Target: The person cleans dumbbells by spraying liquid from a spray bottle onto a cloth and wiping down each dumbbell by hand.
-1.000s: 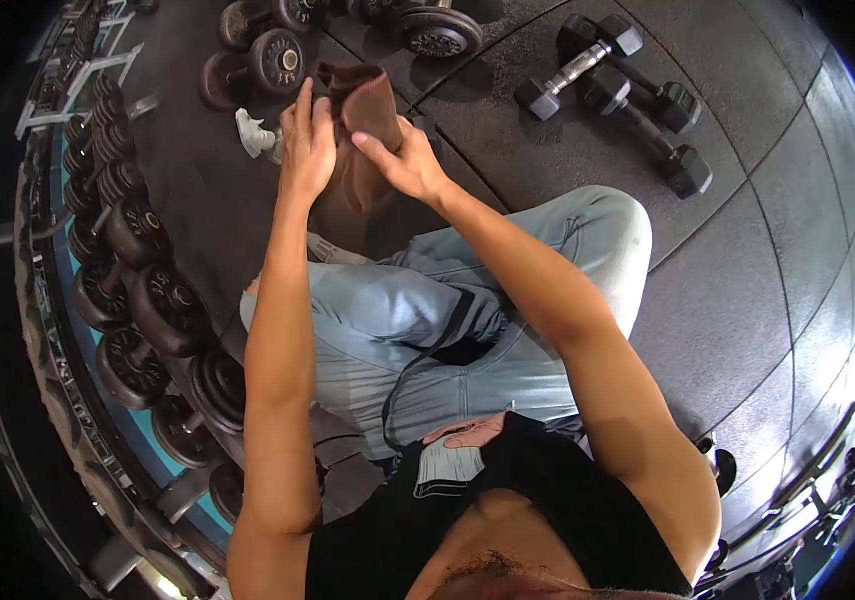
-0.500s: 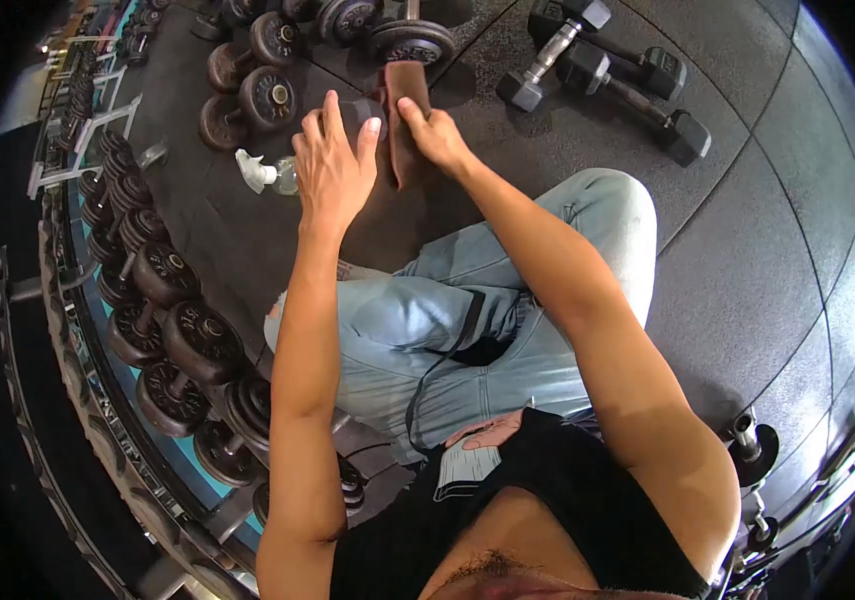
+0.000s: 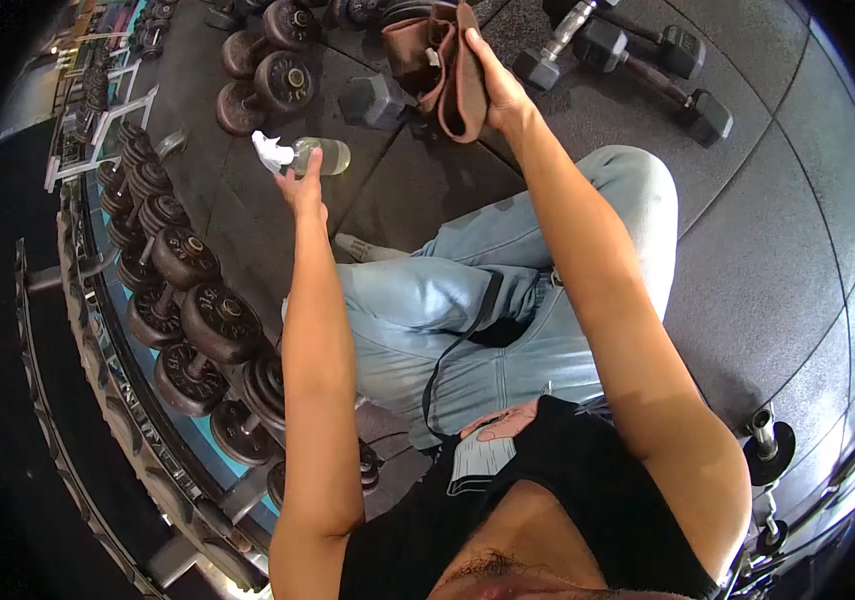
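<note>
A folded brown cloth hangs from my right hand, whose fingers press it from the right side. My left hand is at a clear spray bottle with a white nozzle and pale yellow liquid. The thumb shows against the bottle near its neck, and the other fingers are partly hidden beneath the nozzle. The bottle lies sideways over the black floor. Just left of the cloth is the hexagonal head of a dumbbell, its handle partly covered by the cloth.
Round dumbbells stand on the floor at the upper left. Hex dumbbells lie crossed at the upper right. A long rack of dumbbells runs down the left side. My crossed legs are below my hands.
My left hand has moved from beside the cloth down and left to the spray bottle. My right hand has moved up and right with the cloth, which has opened into loose folds.
</note>
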`<move>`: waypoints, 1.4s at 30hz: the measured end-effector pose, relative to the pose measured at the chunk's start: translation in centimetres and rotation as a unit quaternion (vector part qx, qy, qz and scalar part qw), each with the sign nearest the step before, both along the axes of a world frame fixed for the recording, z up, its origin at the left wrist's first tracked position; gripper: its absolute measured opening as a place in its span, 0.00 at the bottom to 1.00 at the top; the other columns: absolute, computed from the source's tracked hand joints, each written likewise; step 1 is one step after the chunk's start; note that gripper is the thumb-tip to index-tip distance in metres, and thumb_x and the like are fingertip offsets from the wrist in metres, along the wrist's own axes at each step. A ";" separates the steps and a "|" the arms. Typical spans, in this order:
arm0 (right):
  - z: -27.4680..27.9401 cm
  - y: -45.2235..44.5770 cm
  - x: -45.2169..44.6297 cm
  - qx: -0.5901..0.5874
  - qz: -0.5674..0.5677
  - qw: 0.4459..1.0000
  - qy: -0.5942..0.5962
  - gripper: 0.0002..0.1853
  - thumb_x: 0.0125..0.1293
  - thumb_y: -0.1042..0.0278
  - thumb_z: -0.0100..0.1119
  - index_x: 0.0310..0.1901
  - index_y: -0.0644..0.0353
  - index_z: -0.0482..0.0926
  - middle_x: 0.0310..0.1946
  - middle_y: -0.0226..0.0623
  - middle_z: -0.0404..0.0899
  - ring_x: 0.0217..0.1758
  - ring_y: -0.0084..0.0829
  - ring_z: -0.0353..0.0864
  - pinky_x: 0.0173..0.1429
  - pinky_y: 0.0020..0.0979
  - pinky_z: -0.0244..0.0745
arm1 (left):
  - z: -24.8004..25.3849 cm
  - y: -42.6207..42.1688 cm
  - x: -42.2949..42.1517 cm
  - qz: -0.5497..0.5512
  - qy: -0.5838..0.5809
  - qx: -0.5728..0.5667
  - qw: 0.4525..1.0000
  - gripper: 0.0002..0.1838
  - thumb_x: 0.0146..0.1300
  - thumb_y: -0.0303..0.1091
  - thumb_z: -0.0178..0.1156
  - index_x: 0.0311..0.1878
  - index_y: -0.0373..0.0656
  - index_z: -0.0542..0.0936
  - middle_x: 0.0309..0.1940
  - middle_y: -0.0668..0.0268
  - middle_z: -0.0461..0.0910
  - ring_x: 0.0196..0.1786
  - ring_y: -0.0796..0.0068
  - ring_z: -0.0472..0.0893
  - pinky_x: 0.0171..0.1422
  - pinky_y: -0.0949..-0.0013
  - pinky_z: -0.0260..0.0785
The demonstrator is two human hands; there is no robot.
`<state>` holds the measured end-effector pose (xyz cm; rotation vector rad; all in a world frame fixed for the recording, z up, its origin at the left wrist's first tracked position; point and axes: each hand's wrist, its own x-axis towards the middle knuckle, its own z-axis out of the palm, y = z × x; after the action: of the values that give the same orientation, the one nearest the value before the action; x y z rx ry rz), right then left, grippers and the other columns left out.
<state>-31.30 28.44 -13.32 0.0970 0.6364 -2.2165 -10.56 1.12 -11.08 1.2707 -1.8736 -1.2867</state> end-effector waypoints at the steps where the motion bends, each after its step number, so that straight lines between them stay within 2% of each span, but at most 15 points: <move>1: -0.5 0.2 -0.2 -0.028 -0.007 1.000 0.001 0.41 0.58 0.40 0.70 0.62 0.66 0.72 0.55 0.47 0.78 0.56 0.41 0.79 0.62 0.42 0.76 | 0.3 0.7 -1.0 -0.022 0.035 -0.062 0.997 0.52 0.49 0.48 0.78 0.68 0.26 0.61 0.65 0.48 0.70 0.66 0.61 0.72 0.69 0.62 0.64; 3: -1.0 0.8 -0.7 0.010 -0.007 1.000 0.023 0.44 0.54 0.42 0.74 0.62 0.69 0.71 0.54 0.47 0.78 0.56 0.40 0.79 0.61 0.40 0.77 | 0.3 -0.8 -2.5 0.059 -0.032 -0.052 0.996 0.39 0.55 0.49 0.75 0.60 0.29 0.73 0.54 0.52 0.80 0.55 0.63 0.81 0.60 0.64 0.71; 4: -0.9 1.1 -0.6 0.017 -0.015 0.999 0.049 0.45 0.52 0.43 0.76 0.61 0.72 0.71 0.53 0.47 0.78 0.55 0.37 0.79 0.58 0.37 0.78 | -0.1 -1.4 -2.9 0.057 0.013 -0.121 0.991 0.34 0.56 0.51 0.73 0.56 0.31 0.78 0.48 0.55 0.83 0.48 0.64 0.83 0.54 0.64 0.74; 7: -0.4 1.4 -0.4 0.063 -0.040 0.997 0.034 0.36 0.54 0.49 0.75 0.56 0.71 0.75 0.48 0.46 0.81 0.47 0.35 0.83 0.49 0.36 0.82 | 1.7 -2.0 -3.1 -0.089 -0.026 -0.252 0.963 0.28 0.58 0.35 0.66 0.63 0.39 0.76 0.48 0.60 0.83 0.47 0.67 0.82 0.53 0.63 0.74; 11: -2.0 0.5 -1.3 0.055 -0.061 0.997 -0.009 0.31 0.56 0.53 0.73 0.53 0.69 0.77 0.45 0.45 0.82 0.43 0.36 0.84 0.46 0.37 0.82 | 5.2 -0.1 -2.3 -0.190 -0.095 -0.210 0.954 0.25 0.55 0.26 0.59 0.59 0.39 0.78 0.45 0.61 0.82 0.45 0.66 0.81 0.52 0.63 0.73; 14: -1.4 0.7 -1.2 0.027 -0.097 0.994 -0.041 0.22 0.60 0.58 0.70 0.50 0.65 0.80 0.43 0.38 0.84 0.43 0.31 0.84 0.50 0.33 0.82 | 5.8 3.0 -2.3 -0.369 -0.078 -0.402 0.835 0.15 0.48 0.21 0.57 0.42 0.37 0.78 0.39 0.60 0.78 0.39 0.63 0.79 0.46 0.64 0.72; 17: -1.9 0.2 -1.1 0.056 -0.101 0.993 -0.012 0.21 0.60 0.58 0.70 0.49 0.65 0.80 0.42 0.38 0.84 0.43 0.31 0.85 0.50 0.34 0.83 | 7.6 7.3 -2.2 -0.472 -0.117 -0.324 0.811 0.13 0.47 0.20 0.56 0.39 0.37 0.77 0.36 0.60 0.74 0.34 0.67 0.76 0.42 0.65 0.71; 18: -2.3 -0.2 -1.1 0.061 -0.094 0.994 0.005 0.32 0.55 0.53 0.73 0.55 0.68 0.77 0.48 0.45 0.81 0.49 0.37 0.83 0.53 0.39 0.81 | 7.4 8.2 -2.0 -0.480 -0.128 -0.288 0.819 0.13 0.47 0.20 0.57 0.39 0.38 0.77 0.35 0.59 0.74 0.34 0.66 0.77 0.42 0.65 0.72; 21: -1.9 -0.2 -0.9 0.072 -0.101 0.992 0.003 0.33 0.54 0.52 0.74 0.55 0.68 0.77 0.49 0.46 0.82 0.50 0.38 0.83 0.53 0.39 0.81 | 6.5 10.4 -2.6 -0.524 -0.098 -0.235 0.813 0.12 0.46 0.21 0.58 0.38 0.37 0.77 0.36 0.58 0.75 0.35 0.61 0.81 0.42 0.65 0.74; 22: -1.5 0.1 -0.7 0.077 -0.102 0.992 -0.002 0.33 0.54 0.52 0.74 0.54 0.69 0.78 0.49 0.47 0.82 0.50 0.38 0.83 0.54 0.40 0.80 | 6.1 10.9 -2.6 -0.523 -0.112 -0.205 0.820 0.11 0.53 0.23 0.58 0.41 0.36 0.76 0.37 0.60 0.76 0.38 0.64 0.80 0.45 0.65 0.73; 32: -1.8 -0.2 -0.8 0.082 -0.100 0.992 0.001 0.32 0.54 0.52 0.73 0.53 0.69 0.78 0.47 0.48 0.82 0.48 0.39 0.84 0.51 0.40 0.81 | 5.3 10.6 -4.0 -0.539 -0.141 -0.269 0.785 0.06 0.61 0.30 0.61 0.37 0.37 0.78 0.30 0.55 0.77 0.34 0.52 0.80 0.40 0.59 0.72; 35: -1.4 -0.2 -0.8 0.083 -0.097 0.992 0.017 0.29 0.57 0.53 0.72 0.53 0.68 0.79 0.47 0.45 0.83 0.47 0.36 0.84 0.52 0.37 0.82 | 5.8 9.4 -3.4 -0.558 -0.164 -0.245 0.776 0.07 0.60 0.29 0.63 0.39 0.37 0.79 0.34 0.55 0.79 0.34 0.55 0.81 0.41 0.61 0.72; 37: -0.5 0.0 -0.4 0.089 -0.091 0.992 0.022 0.26 0.60 0.54 0.70 0.52 0.67 0.79 0.46 0.42 0.83 0.45 0.33 0.85 0.52 0.34 0.82 | 5.6 7.1 -2.3 -0.527 -0.079 -0.253 0.807 0.10 0.60 0.28 0.66 0.43 0.37 0.80 0.38 0.61 0.80 0.35 0.66 0.80 0.43 0.67 0.72; 39: 0.4 -0.1 0.1 0.080 -0.037 0.993 0.075 0.29 0.59 0.54 0.70 0.54 0.67 0.78 0.48 0.44 0.82 0.49 0.33 0.83 0.55 0.35 0.80 | 6.6 5.0 -1.2 -0.431 -0.100 -0.113 0.890 0.17 0.61 0.30 0.68 0.53 0.39 0.79 0.44 0.69 0.80 0.41 0.79 0.76 0.48 0.72 0.71; 42: 1.4 0.6 1.3 0.067 0.103 0.978 0.167 0.31 0.55 0.58 0.68 0.59 0.66 0.75 0.51 0.42 0.80 0.53 0.33 0.80 0.58 0.34 0.76 | 6.6 0.8 -1.6 -0.344 -0.123 -0.210 0.907 0.24 0.62 0.35 0.69 0.60 0.39 0.77 0.43 0.67 0.79 0.41 0.79 0.76 0.49 0.73 0.70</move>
<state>-30.02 29.03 -11.89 -0.2677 0.9352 -2.0029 -12.19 1.89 -4.47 0.5686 -2.7446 -0.9516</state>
